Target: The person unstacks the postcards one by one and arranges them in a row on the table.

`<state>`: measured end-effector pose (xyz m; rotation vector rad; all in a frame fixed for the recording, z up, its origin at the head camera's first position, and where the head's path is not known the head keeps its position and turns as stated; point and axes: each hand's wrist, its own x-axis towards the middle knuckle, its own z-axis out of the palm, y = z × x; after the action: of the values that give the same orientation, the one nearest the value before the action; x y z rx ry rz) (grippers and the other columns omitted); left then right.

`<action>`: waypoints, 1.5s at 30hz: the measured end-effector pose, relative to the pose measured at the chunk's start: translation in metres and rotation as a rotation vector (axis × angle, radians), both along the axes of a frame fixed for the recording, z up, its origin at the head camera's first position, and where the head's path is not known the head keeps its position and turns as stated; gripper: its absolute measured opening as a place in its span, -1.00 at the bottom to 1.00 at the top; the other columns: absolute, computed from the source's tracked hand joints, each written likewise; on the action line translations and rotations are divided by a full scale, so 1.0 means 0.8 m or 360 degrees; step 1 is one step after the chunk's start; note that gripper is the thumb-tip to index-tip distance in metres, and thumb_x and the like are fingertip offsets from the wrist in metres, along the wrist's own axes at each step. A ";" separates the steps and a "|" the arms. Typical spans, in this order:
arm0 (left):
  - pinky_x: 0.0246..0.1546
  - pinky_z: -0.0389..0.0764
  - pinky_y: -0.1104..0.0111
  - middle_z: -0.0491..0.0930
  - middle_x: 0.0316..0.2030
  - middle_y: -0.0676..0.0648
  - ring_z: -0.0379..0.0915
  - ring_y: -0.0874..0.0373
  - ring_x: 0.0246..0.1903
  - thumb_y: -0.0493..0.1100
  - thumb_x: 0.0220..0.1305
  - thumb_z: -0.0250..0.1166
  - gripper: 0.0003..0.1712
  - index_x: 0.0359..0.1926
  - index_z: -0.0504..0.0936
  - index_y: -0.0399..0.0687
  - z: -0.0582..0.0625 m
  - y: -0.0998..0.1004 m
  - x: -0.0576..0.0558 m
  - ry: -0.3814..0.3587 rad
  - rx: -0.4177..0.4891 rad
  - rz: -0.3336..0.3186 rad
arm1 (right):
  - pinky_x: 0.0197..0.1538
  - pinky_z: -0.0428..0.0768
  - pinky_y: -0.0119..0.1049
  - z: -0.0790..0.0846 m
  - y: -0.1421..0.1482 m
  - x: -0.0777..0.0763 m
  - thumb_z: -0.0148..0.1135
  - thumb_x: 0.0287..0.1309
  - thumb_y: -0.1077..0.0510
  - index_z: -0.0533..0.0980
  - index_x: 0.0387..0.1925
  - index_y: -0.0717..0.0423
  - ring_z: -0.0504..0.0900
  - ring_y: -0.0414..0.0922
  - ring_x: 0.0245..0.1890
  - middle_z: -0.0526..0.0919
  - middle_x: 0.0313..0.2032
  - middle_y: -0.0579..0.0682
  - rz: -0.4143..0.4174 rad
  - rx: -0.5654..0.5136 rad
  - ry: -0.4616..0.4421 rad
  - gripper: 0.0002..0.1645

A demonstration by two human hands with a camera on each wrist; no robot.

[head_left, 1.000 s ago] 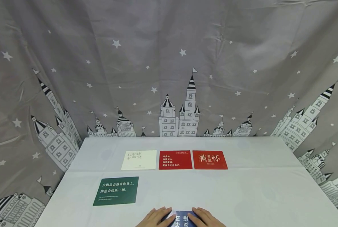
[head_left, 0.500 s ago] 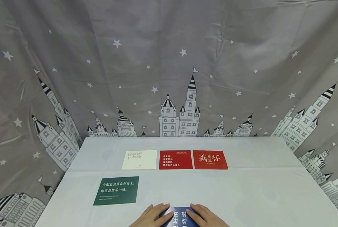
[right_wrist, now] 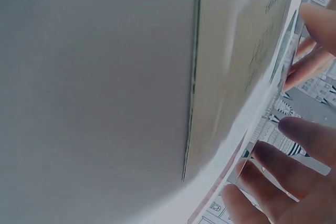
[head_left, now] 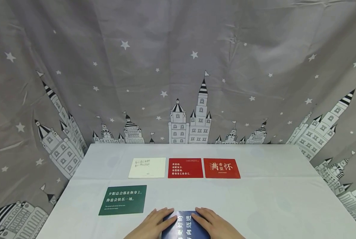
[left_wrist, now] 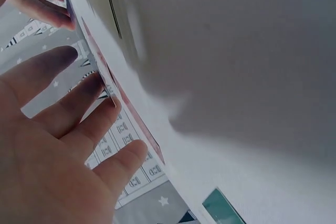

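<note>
A blue postcard (head_left: 185, 229) with white Chinese characters is at the bottom centre of the head view, its lower part cut off by the frame. My left hand (head_left: 154, 224) holds its left side, thumb on the printed face and fingers at the edge. On the right side my right hand (head_left: 218, 226) grips it in the same way. In the left wrist view the fingers (left_wrist: 84, 124) are spread, with fingertips against a thin card edge. Below the hands, a cream card (right_wrist: 226, 66) with faint writing lies on the white surface in the right wrist view.
Farther back on the white table (head_left: 264, 199) lie a cream postcard (head_left: 147, 168), a red postcard (head_left: 185, 168) and another red postcard (head_left: 222, 168) in a row. A green postcard (head_left: 122, 199) lies nearer, at left. A grey castle-print curtain (head_left: 148, 49) hangs behind.
Both hands have moved forward with the blue postcard, a little to the left, and more of its face shows. The other postcards lie where they were.
</note>
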<state>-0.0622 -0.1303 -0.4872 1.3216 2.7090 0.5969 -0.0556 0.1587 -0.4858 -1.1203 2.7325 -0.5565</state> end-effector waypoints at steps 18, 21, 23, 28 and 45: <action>0.06 0.34 -0.25 0.24 0.35 -0.04 0.12 -0.35 0.27 0.57 -0.19 0.27 0.11 0.37 0.35 0.16 0.019 -0.008 -0.020 -0.0455 -0.0052 0.0395 | 0.01 0.59 -0.17 0.008 -0.020 -0.029 0.13 -0.04 -0.51 0.24 0.40 -0.07 0.35 -0.03 0.22 0.29 0.32 -0.02 -0.0043 0.0016 -0.0057 0.05; 0.17 0.25 -0.20 0.23 0.35 -0.04 0.12 -0.26 0.30 0.35 -0.10 0.41 0.01 0.37 0.35 0.09 0.019 -0.012 -0.023 -0.0423 -0.0038 0.0361 | 0.07 0.55 -0.15 0.006 -0.022 -0.034 0.24 0.02 -0.36 0.26 0.39 -0.05 0.35 -0.06 0.22 0.30 0.32 -0.04 -0.0031 0.0007 -0.0017 -0.04; 0.25 0.16 -0.15 0.22 0.36 -0.03 0.12 -0.16 0.32 0.16 -0.06 0.47 -0.05 0.37 0.34 0.06 0.019 -0.014 -0.025 -0.0385 -0.0040 0.0339 | 0.10 0.53 -0.15 0.006 -0.024 -0.037 0.30 0.01 -0.27 0.27 0.38 -0.03 0.34 -0.07 0.23 0.30 0.32 -0.05 -0.0025 0.0005 0.0003 -0.06; 0.32 0.04 -0.07 0.20 0.37 0.03 0.10 -0.03 0.34 -0.06 -0.10 0.47 -0.08 0.37 0.36 0.07 0.020 -0.018 -0.029 -0.0379 -0.0036 0.0374 | 0.17 0.47 -0.16 0.005 -0.029 -0.047 0.32 0.03 -0.21 0.29 0.37 0.02 0.32 -0.08 0.25 0.30 0.32 -0.03 0.0016 0.0032 0.0059 -0.09; 0.30 0.04 -0.13 0.23 0.35 -0.12 0.10 -0.16 0.33 -0.04 -0.13 0.51 -0.05 0.34 0.37 -0.15 0.018 -0.034 -0.050 -0.0224 -0.0025 0.0319 | 0.22 0.41 -0.17 0.004 -0.041 -0.073 0.32 0.04 -0.19 0.34 0.32 0.12 0.33 -0.04 0.26 0.33 0.30 0.06 0.0097 0.0040 0.0210 -0.13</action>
<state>-0.1025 -0.1572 -0.4726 0.9712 2.7411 0.6567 -0.1141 0.1256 -0.4824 -1.2727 2.7952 -0.4543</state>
